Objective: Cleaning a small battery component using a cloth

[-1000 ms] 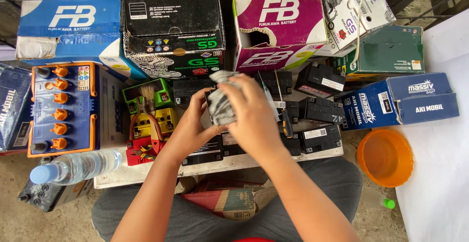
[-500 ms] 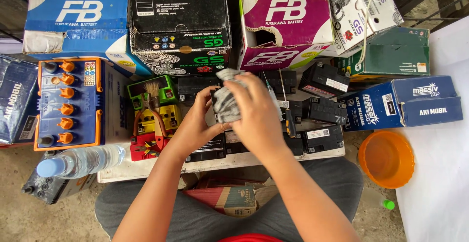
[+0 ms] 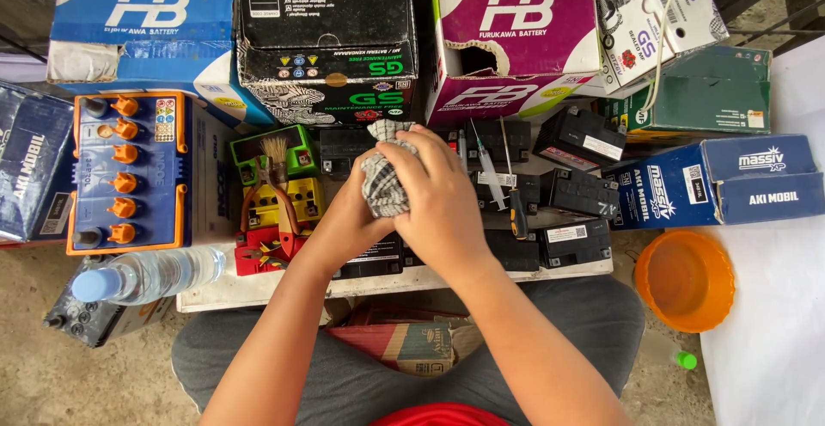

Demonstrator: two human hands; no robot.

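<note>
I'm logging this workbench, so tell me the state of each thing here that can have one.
Left hand: closed on the checked cloth from below.
Right hand: wrapped over the cloth.
Checked cloth: bunched between both hands.
Water bottle: lying on its side, capped.
Blue-topped battery: orange caps in place.
Magenta box: torn hole in its front.
Orange bowl: upright, nothing visible inside.
Brush: lying on small boxes, bristles away from the person.

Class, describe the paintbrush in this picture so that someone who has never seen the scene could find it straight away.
Start at the big blue battery with orange caps on the left. Just to its right sits a small green battery, and the paintbrush lies across it, pale bristles pointing away from the person. It alone there has bristles; the pliers below it are bare metal with red grips.
</note>
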